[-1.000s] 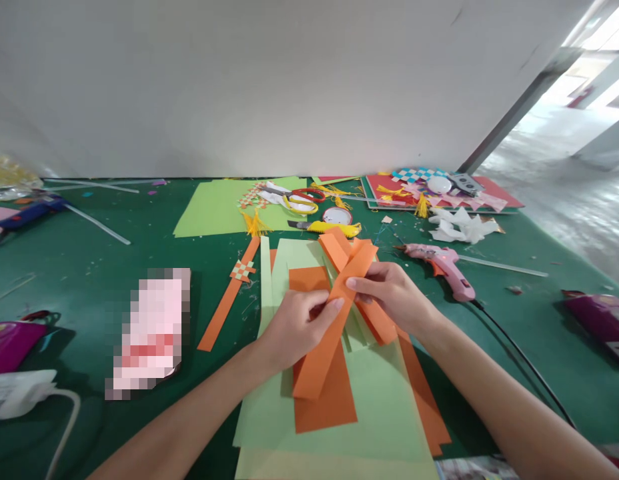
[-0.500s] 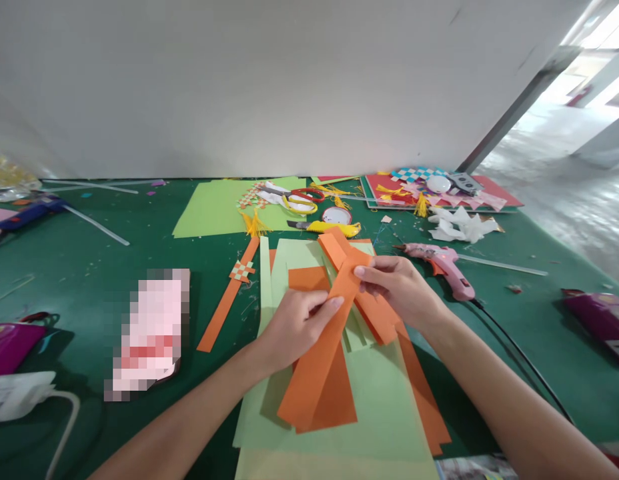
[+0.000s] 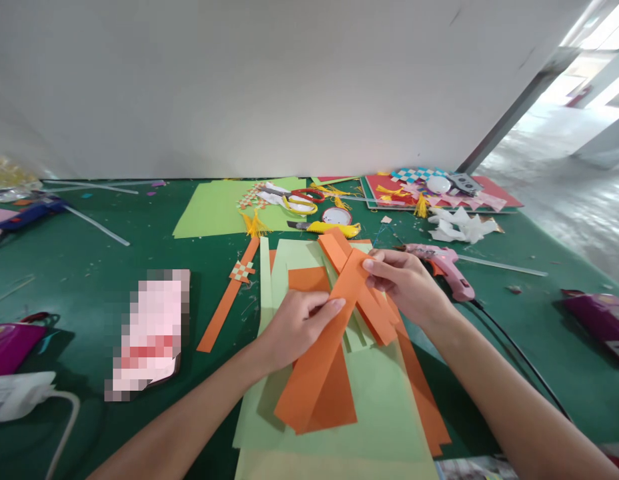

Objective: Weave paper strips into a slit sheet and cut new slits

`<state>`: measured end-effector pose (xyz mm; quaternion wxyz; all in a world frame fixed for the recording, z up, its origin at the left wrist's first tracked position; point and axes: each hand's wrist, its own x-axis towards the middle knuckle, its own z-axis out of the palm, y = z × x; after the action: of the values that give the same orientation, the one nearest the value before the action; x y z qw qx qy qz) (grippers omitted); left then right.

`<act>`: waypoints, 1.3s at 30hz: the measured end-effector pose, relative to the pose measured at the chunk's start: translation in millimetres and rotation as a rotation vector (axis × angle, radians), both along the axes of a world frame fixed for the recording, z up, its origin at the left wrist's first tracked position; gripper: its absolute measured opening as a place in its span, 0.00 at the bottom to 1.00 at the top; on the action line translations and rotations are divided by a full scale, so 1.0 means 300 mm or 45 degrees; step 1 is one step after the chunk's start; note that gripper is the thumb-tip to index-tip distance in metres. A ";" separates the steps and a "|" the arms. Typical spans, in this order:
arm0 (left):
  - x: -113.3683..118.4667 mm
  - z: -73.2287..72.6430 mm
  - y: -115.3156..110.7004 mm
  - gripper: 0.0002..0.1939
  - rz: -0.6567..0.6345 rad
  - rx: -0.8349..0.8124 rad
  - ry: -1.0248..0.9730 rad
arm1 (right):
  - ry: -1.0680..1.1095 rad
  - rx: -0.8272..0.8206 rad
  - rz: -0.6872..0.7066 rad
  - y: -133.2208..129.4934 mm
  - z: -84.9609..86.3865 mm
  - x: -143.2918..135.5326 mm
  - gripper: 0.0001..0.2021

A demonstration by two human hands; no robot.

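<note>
An orange paper strip point(image 3: 322, 343) slants above the pale green sheets point(image 3: 379, 407), held between both hands. My left hand point(image 3: 300, 327) pinches it near the middle, thumb on top. At its upper right end, my right hand point(image 3: 407, 283) grips the corner between thumb and fingers. Beneath lie other orange pieces, including a folded-looking strip point(image 3: 377, 313) under my right hand. To the left rests a narrow orange strip point(image 3: 219, 317) with a woven checkered patch point(image 3: 242, 271) and a yellow tassel point(image 3: 254, 224).
A yellow utility knife point(image 3: 334, 229) and scissors point(image 3: 302, 199) lie beyond the paper. A pink glue gun point(image 3: 447, 263) with a black cord is at right. A blurred-out pink object point(image 3: 152, 333) lies left. Crumpled white tissue point(image 3: 462, 225) and red sheets point(image 3: 497, 193) are farther back.
My right hand has shifted slightly right along with the strip's upper end, which looks straighter and flatter now. The lower end has swung slightly left; my left hand stays nearly in place.
</note>
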<state>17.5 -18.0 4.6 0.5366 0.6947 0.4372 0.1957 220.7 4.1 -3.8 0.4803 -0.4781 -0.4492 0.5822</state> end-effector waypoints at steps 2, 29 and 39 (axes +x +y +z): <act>0.000 -0.001 0.002 0.22 0.000 -0.005 -0.009 | 0.000 0.007 0.000 0.000 0.000 -0.002 0.13; 0.003 -0.008 0.002 0.22 0.028 -0.011 -0.063 | 0.016 0.094 -0.079 -0.008 -0.008 -0.020 0.15; -0.004 -0.021 0.007 0.22 0.152 0.056 -0.053 | -0.204 0.011 0.318 -0.010 0.015 -0.004 0.12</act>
<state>16.3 -16.0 -1.6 0.5177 0.6748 0.4622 0.2511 219.6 1.1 0.6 0.3689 -0.4614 -0.5446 0.5953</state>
